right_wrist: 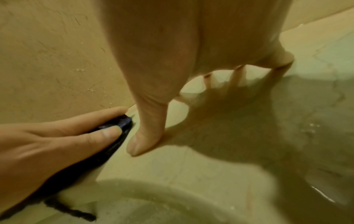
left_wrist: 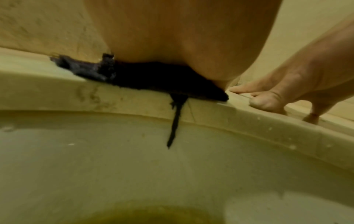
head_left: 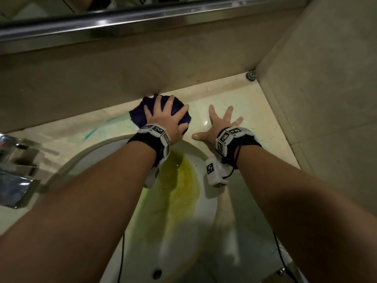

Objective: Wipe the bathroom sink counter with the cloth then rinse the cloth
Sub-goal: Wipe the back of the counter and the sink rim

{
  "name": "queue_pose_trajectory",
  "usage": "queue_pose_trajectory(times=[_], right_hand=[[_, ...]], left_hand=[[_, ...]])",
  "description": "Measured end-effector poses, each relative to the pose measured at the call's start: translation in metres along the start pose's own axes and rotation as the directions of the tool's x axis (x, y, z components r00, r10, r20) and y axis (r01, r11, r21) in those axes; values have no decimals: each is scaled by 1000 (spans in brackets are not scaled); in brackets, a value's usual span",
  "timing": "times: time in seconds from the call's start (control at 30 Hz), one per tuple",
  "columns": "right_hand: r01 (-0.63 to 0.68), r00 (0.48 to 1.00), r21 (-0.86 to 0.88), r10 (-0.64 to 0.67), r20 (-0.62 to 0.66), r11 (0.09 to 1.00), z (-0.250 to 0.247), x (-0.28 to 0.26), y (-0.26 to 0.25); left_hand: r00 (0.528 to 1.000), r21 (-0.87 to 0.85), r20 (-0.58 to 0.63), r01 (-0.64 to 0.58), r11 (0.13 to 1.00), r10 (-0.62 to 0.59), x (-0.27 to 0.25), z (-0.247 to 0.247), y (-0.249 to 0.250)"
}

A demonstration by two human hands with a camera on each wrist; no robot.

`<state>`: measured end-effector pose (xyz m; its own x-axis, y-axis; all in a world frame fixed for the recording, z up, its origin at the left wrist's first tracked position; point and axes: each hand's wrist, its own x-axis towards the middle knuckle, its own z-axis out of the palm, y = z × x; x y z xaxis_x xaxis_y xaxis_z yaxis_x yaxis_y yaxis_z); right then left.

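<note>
A dark purple cloth (head_left: 138, 115) lies bunched on the pale marble counter (head_left: 257, 111), right behind the sink rim (head_left: 91, 158) and against the back wall. My left hand (head_left: 165, 117) lies on top of it with fingers spread, pressing it down. In the left wrist view the cloth (left_wrist: 153, 78) is flattened under my palm, and a frayed strand (left_wrist: 175, 124) hangs over the rim. My right hand (head_left: 221, 123) rests beside it on the bare wet counter, fingers splayed, holding nothing. The right wrist view shows my left fingers (right_wrist: 107, 133) straight on the cloth (right_wrist: 125, 122).
A yellow-green stain (head_left: 177, 184) runs down the white basin. A chrome faucet (head_left: 16, 160) stands at the left. Green streaks (head_left: 91, 131) mark the counter left of the cloth. A side wall (head_left: 316, 78) and a metal fitting (head_left: 251, 75) close the right corner.
</note>
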<state>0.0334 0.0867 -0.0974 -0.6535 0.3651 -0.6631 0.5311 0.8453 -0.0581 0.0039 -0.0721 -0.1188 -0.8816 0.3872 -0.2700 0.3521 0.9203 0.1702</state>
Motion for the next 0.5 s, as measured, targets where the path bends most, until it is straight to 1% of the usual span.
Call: queue_pose_trajectory(times=[0.07,0.13,0.27,0.33,0.4,0.5], right_hand=[[-5,1000,-6,5,2,1000,0,0,-1],[-7,1000,-10,7,6,1000,-1,-1,-1],[9,1000,-31,-9,6,999,-2,-5,-1],[10,1000,-21,-9,13,1000,-4,-6,-1],[11,1000,-17,-11,12,1000,-5,-6,1],[-1,1000,-25,1,4,1000,-3,-4,1]], left_hand=[[1000,-19,2,-6,1000,6,1,-2,5],[999,-49,34,13,999,-11,2,-4,6],[982,-125,94,173,977,-162,-12,-4,-7],[970,-125,112,229,965,-215,-22,-4,-16],[967,-103,119,238,966,-226,-26,-3,-18],[981,-64,88,177,982,-171,-22,-1,-9]])
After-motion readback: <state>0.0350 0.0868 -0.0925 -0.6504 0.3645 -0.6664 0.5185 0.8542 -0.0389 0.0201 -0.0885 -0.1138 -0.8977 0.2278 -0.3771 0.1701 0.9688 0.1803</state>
